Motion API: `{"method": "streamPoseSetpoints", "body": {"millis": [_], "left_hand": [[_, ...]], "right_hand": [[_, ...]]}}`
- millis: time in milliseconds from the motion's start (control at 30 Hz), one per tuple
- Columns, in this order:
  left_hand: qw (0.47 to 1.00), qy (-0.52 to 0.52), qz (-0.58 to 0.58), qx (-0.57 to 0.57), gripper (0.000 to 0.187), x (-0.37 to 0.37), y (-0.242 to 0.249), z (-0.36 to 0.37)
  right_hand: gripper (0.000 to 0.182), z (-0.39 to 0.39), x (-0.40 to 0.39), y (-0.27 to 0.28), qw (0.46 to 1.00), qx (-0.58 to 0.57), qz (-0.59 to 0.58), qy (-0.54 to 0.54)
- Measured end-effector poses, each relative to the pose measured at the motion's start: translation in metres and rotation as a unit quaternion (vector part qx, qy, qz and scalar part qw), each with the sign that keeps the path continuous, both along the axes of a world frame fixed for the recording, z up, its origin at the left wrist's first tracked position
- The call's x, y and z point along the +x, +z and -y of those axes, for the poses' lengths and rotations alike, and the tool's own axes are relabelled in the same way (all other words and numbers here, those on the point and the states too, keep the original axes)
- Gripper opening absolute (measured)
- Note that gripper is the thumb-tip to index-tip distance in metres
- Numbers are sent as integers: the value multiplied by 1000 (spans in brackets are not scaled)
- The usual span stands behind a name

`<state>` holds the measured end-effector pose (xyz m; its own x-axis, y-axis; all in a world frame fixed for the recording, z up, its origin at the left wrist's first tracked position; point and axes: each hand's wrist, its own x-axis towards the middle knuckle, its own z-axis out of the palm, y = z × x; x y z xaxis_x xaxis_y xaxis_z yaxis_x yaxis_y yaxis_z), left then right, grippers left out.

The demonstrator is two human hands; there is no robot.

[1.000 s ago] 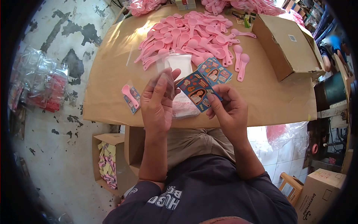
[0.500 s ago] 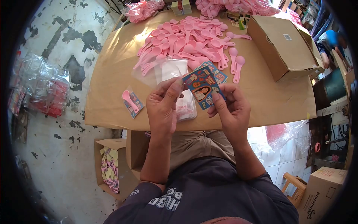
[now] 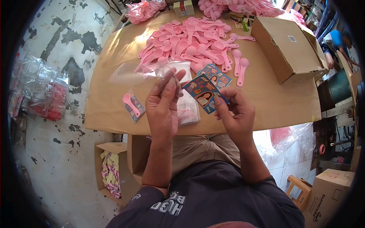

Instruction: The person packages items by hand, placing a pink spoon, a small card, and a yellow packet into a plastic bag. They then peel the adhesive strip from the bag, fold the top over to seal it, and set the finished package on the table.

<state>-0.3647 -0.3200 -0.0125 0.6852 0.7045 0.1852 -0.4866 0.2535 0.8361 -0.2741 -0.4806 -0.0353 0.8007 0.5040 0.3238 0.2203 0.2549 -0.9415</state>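
Observation:
My left hand (image 3: 162,108) pinches a clear plastic bag (image 3: 162,71) between thumb and fingers, its film stretching away to the left. In my right hand (image 3: 237,110) is a blue printed card (image 3: 201,91), gripped at its lower right corner and tilted, apart from the bag. More such cards (image 3: 221,78) lie on the table just behind it. Below and between my hands rests a stack of clear bags (image 3: 189,110). To the left, a pink spoon (image 3: 131,103) lies on a blue card. A big heap of pink spoons (image 3: 182,45) spreads beyond my hands.
A cardboard box (image 3: 283,49) stands on the table's right. Bagged pink spoons (image 3: 146,10) sit at the far edge. An open carton (image 3: 110,173) is on the floor at left. Another person (image 3: 334,43) is at far right.
My left hand has drawn back from the card and turned upward, with the bag between its fingers. The card in my right hand has tilted further and dropped slightly.

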Motion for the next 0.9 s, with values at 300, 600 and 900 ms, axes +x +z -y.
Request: {"method": "streamPoseSetpoints", "body": {"millis": [300,600,900], "left_hand": [[997,-63,-30,21,34,-1,-8,4],[994,-92,-54,12,38,-5,3,6],[991,-123,-53,-2,35,-4,-7,20]], "right_hand": [[13,-9,-8,3,992,75,-102,16],[15,0,-2,5,986,-12,-104,131],[16,-1,-6,13,980,47,-163,106]]}}
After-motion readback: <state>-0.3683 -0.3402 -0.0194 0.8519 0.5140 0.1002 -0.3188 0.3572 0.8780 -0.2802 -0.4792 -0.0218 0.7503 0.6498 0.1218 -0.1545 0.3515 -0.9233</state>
